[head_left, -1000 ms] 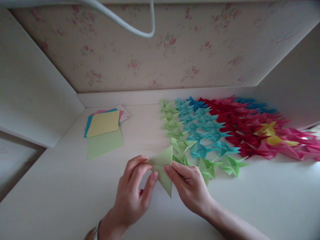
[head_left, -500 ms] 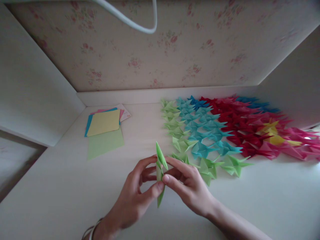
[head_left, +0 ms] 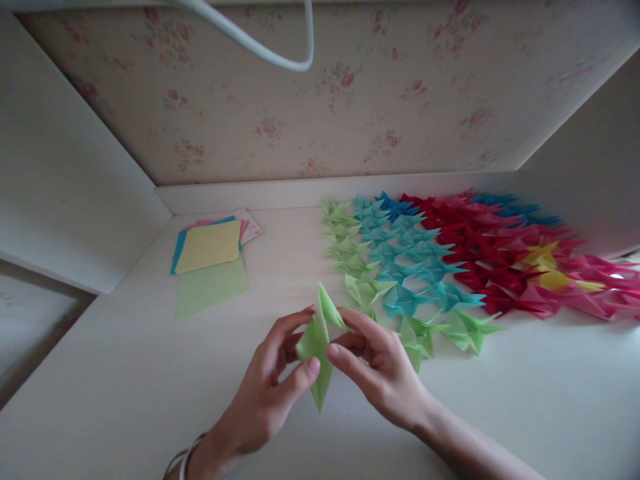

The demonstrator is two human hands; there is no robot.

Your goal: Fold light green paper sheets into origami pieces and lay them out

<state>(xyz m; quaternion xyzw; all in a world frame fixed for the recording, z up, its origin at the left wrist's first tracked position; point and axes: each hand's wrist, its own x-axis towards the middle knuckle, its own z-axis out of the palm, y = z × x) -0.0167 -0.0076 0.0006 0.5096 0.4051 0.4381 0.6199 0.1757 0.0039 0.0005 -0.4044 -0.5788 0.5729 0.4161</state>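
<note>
A light green folded paper figure (head_left: pixel 320 353), shaped like a partly folded origami crane, is held upright above the white desk between both hands. My left hand (head_left: pixel 273 380) grips its left side, thumb in front and fingers behind. From the right, my right hand (head_left: pixel 383 373) pinches it with the thumb at its middle and the index finger near its upper flap. One point stands up at the top and another hangs down. Fingers partly hide its back. Just behind my right hand lie finished green paper cranes (head_left: pixel 467 330).
Rows of turquoise cranes (head_left: pixel 400 300), red cranes (head_left: pixel 460 247) and pink cranes (head_left: pixel 600 297) cover the desk's right side. At left lie a yellow paper sheet (head_left: pixel 210 247) on other sheets and a green sheet (head_left: pixel 213 287). A white cable (head_left: pixel 260 47) hangs before the flowered wall (head_left: pixel 280 100).
The green folded paper has turned from edge-on to show its broad face, and a flap now spreads out at its left. Both hands stay nearly in place, still holding it.
</note>
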